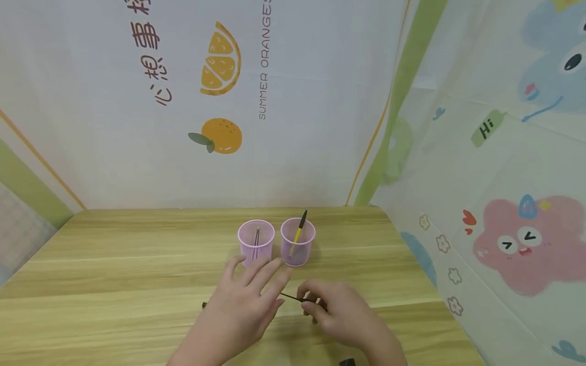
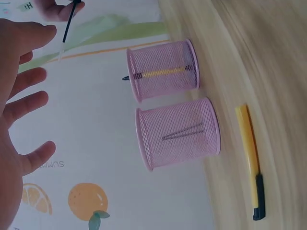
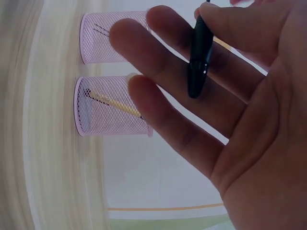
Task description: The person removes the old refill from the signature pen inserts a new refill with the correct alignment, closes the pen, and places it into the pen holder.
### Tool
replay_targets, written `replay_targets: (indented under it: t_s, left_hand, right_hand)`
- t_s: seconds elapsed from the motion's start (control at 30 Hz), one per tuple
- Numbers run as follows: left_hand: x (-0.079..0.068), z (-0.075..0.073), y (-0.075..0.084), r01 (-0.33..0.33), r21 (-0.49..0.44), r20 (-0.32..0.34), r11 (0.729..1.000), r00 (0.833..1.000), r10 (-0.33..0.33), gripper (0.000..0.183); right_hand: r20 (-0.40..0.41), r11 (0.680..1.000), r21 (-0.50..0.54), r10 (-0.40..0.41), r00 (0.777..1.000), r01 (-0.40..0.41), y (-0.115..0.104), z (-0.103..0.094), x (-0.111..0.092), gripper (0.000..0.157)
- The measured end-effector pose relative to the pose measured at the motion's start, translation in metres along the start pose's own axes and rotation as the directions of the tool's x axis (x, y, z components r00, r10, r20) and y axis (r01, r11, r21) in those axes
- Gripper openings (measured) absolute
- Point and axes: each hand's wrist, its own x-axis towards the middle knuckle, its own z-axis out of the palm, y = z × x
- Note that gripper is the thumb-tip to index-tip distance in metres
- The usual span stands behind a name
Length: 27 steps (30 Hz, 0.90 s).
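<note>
My right hand (image 1: 341, 311) pinches a slim black tool (image 3: 199, 57) between thumb and fingers. In the right wrist view its thick, rounded handle end lies across the fingers. The left wrist view shows its thin shaft (image 2: 68, 28) running to a pale tip. My left hand (image 1: 244, 302) holds nothing, its fingers spread close to that tip. Beyond the hands stand two lilac mesh cups. The left cup (image 1: 256, 249) contains two thin dark rods (image 2: 184, 131); a yellow pen-like stick with a black end (image 1: 299, 229) leans in the right cup (image 1: 296, 256).
A yellow stick with a black end (image 2: 250, 155) lies on the wooden table (image 1: 137, 264), mostly hidden behind my left hand in the head view. A black object (image 1: 348, 362) shows at the bottom edge. Printed cloth (image 1: 311, 152) hangs at the back and right.
</note>
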Motion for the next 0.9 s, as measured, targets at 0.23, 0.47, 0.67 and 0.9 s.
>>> replay_targets:
  t_s: [0.23, 0.47, 0.67, 0.9]
  left_hand:
    - [-0.001, 0.007, 0.006, -0.045, 0.006, 0.014, 0.999, 0.999, 0.045, 0.016]
    - [-0.005, 0.011, 0.009, -0.067, 0.038, 0.041, 0.997, 0.997, 0.066, 0.013]
    - [-0.006, 0.012, 0.01, -0.073, 0.041, 0.049, 0.996, 0.996, 0.071, 0.015]
    - [-0.008, 0.012, 0.008, -0.065, 0.048, 0.095, 0.997, 0.994, 0.06, 0.022]
  right_hand:
    - [0.011, 1.0, -0.014, -0.027, 1.0, 0.027, -0.002, 0.004, 0.001, 0.02]
    - [0.016, 0.998, -0.037, -0.043, 0.999, 0.044, -0.005, 0.004, 0.003, 0.019]
    - [0.02, 0.997, -0.049, -0.055, 0.998, 0.055, -0.005, 0.004, 0.004, 0.019]
    - [0.037, 0.998, -0.048, -0.027, 0.999, 0.028, -0.006, 0.003, 0.004, 0.018]
